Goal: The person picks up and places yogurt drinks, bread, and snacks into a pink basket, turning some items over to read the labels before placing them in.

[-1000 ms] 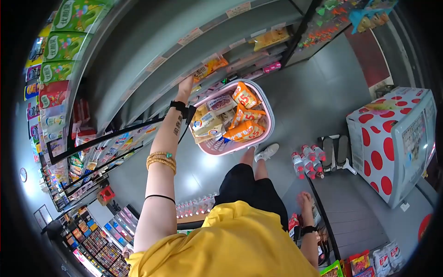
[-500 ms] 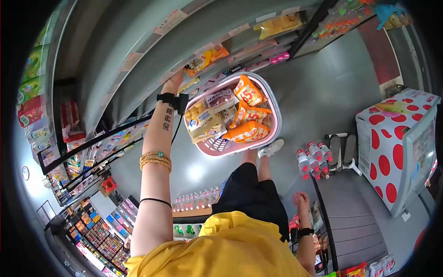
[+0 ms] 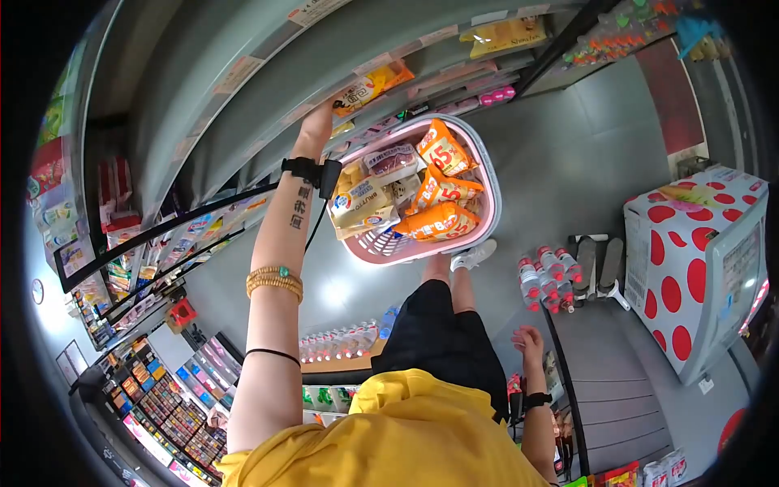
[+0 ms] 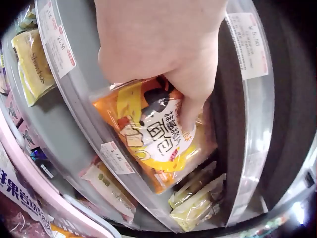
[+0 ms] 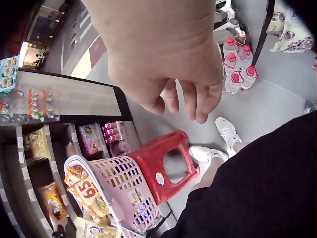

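In the left wrist view an orange-and-yellow bag of bread (image 4: 161,131) lies at the front of a grey shelf, its printed side facing the camera. My left hand (image 4: 163,44) pinches its upper part, thumb across the front and the other fingers hidden behind it. The head view has the left hand (image 3: 316,126) stretched out to the bread bag (image 3: 373,88), just beyond a pink basket (image 3: 381,256). My right hand (image 3: 529,345) hangs at my side, holding nothing. Its loosely bent fingers show over the floor in the right wrist view.
Orange snack bags (image 3: 442,223) and other packaged food fill much of the basket, which stands on a red stool (image 5: 153,168). A yellow bag (image 3: 503,36) lies farther along the shelves. Bottles (image 3: 548,280) and a red-dotted freezer (image 3: 682,268) stand to the right.
The head view has shifted, so shelves and basket sit slightly differently in it. My left hand stays at the bread bag on its shelf. My right hand has moved slightly, its fingers looser.
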The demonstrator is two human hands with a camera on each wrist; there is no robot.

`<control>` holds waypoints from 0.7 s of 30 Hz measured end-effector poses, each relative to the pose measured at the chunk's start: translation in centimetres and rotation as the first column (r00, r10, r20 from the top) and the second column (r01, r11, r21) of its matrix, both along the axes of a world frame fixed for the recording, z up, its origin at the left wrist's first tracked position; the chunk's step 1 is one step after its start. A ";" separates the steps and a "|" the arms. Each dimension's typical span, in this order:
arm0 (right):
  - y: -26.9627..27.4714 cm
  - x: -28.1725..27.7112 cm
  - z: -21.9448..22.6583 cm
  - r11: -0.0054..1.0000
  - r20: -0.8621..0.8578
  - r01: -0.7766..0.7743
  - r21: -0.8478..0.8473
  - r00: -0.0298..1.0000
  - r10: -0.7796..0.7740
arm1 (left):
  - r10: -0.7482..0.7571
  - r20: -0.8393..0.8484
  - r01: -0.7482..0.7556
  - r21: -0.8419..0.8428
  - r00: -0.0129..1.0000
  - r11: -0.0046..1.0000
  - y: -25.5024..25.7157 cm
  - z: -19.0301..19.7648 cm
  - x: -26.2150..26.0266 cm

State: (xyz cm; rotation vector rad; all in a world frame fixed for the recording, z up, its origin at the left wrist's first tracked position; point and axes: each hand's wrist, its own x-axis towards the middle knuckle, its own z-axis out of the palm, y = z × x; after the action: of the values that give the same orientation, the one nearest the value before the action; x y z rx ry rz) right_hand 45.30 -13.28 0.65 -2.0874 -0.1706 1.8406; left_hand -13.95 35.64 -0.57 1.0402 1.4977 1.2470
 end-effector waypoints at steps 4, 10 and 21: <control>0.1 0.3 -0.1 1.000 -0.006 -0.016 0.024 1.000 0.016 | 0.111 0.382 -0.124 0.008 0.917 0.992 -1.0 1.6 1.1; 1.1 -0.5 0.6 0.999 -0.004 -0.015 0.048 1.000 0.015 | 0.034 0.340 0.012 -0.133 0.940 0.991 -3.4 5.6 3.3; 7.4 -3.6 4.0 0.970 -0.074 -0.092 0.226 0.991 0.111 | -0.007 0.432 0.124 -0.243 0.902 0.962 -11.6 7.7 5.6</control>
State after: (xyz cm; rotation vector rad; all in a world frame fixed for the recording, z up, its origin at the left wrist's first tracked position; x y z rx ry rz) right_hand 41.72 -5.87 4.68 -1.8749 -0.4484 1.8699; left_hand -8.35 24.02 7.15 0.5849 1.2307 1.1023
